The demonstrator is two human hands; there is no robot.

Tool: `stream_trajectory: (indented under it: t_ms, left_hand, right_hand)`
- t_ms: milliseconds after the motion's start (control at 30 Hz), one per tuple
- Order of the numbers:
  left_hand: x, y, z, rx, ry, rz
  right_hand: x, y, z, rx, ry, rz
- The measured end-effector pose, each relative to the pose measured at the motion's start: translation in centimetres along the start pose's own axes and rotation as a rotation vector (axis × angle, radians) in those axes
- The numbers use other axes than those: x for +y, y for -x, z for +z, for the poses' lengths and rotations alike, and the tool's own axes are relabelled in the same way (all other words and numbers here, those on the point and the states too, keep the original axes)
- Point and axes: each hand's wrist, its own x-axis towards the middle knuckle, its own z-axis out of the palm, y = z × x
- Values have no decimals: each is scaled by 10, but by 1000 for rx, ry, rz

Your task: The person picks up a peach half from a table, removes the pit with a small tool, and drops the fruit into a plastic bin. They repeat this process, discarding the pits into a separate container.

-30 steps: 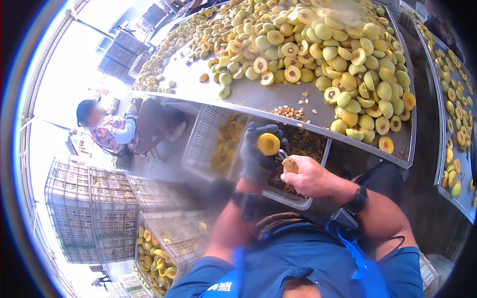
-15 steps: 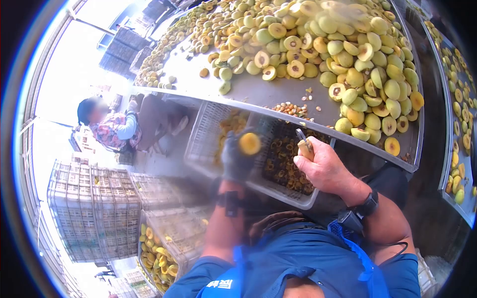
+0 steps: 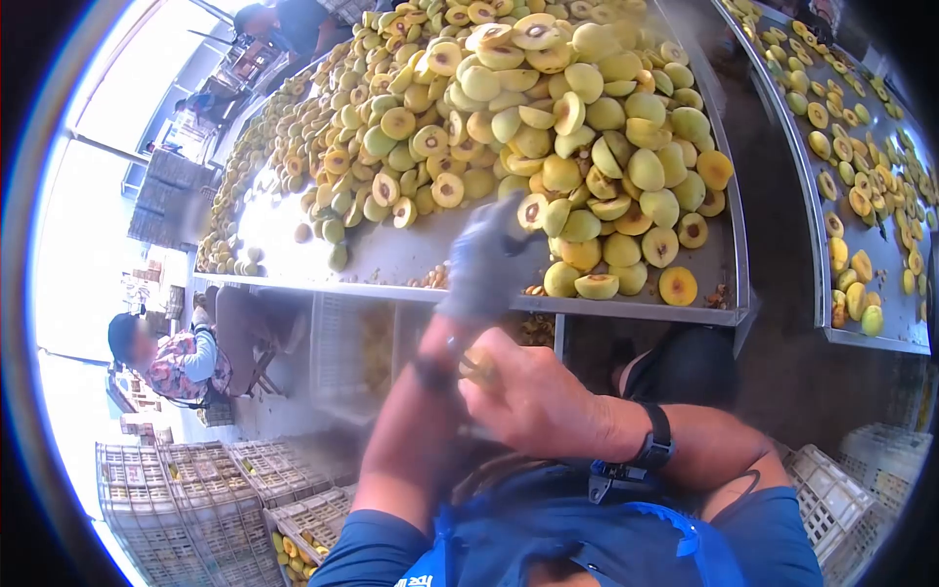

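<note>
My left hand (image 3: 484,259), in a grey glove and blurred, reaches over the metal table's edge to the pile of halved yellow peaches (image 3: 562,174). Its fingers are apart beside a peach half (image 3: 533,210) with a brown centre; nothing shows in its grasp. Below the left wrist, my bare right hand (image 3: 538,396) is closed round a small wooden-handled pitting tool (image 3: 479,366). The tool's metal end is hardly visible. Loose pits (image 3: 430,278) lie along the near side of the metal table (image 3: 391,257).
Below the table edge stand a white crate (image 3: 337,338) and a partly hidden container of dark pits (image 3: 537,329). Stacked crates (image 3: 186,499) fill the lower left. A second table (image 3: 820,245) with peach halves is at right. A seated person (image 3: 186,357) works at left.
My left hand has gone from above the crates, where it held a peach half, up to the pile; that half is gone from it. My right hand has moved left and down. The view has shifted.
</note>
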Motion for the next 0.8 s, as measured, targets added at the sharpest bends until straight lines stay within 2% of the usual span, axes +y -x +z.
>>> stream_trajectory:
  t_ms: [100, 200, 333, 367, 467, 500, 600, 800]
  left_hand:
    - [-16, -38, 46, -83, -205, 237]
    - [-24, -44, 44, -97, -17, -47]
    - [-13, -6, -10, -116, 651, -272]
    - [-19, 4, -19, -96, 730, -213]
    - [-19, 31, -42, -30, 698, -132]
    - [-21, 40, -48, -64, 769, -128]
    - [-20, 62, -53, -41, 770, -17]
    - [-13, 81, -55, -14, 571, 4]
  right_hand:
    - [-1, -2, -9, 66, 5, -42]
    - [1, -3, -19, 88, 38, -12]
    - [9, -9, -33, 49, 108, 150]
    - [16, -11, -33, 65, 138, 160]
    - [25, -16, -33, 72, 177, 189]
    - [27, -16, -32, 71, 184, 204]
    - [34, -17, -25, 95, 204, 120]
    - [48, -15, -14, 58, 460, 126]
